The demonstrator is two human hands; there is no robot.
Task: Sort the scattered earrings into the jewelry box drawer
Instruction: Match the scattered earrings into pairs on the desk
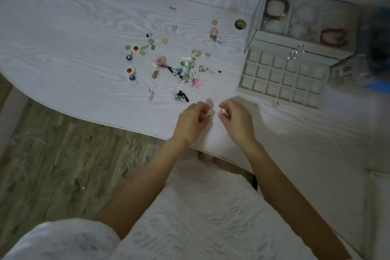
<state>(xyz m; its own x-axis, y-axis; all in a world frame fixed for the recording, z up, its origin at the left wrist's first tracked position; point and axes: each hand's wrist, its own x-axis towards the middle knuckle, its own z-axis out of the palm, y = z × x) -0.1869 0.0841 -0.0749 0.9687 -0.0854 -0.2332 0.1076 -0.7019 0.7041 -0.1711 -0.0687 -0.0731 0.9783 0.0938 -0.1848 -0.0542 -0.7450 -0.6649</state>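
Note:
Several small colourful earrings [168,63] lie scattered over the middle of the white table [63,38]. To their right stands a glass jewelry box [304,25], its drawer [280,79] pulled out toward me, with a grid of pale square cells. Near the table's front edge my left hand [192,122] pinches a small pinkish earring [207,113] in its curled fingers. Close beside it, my right hand [237,121] pinches another small pinkish earring [222,112]. The two hands are a little apart, fingertips facing each other.
Bracelets lie under the box's glass lid. A small clear piece [275,102] lies by the drawer's front corner. A round hole [240,24] is cut in the table left of the box. Blurred blue objects [377,44] sit at the far right. Wooden floor shows at left.

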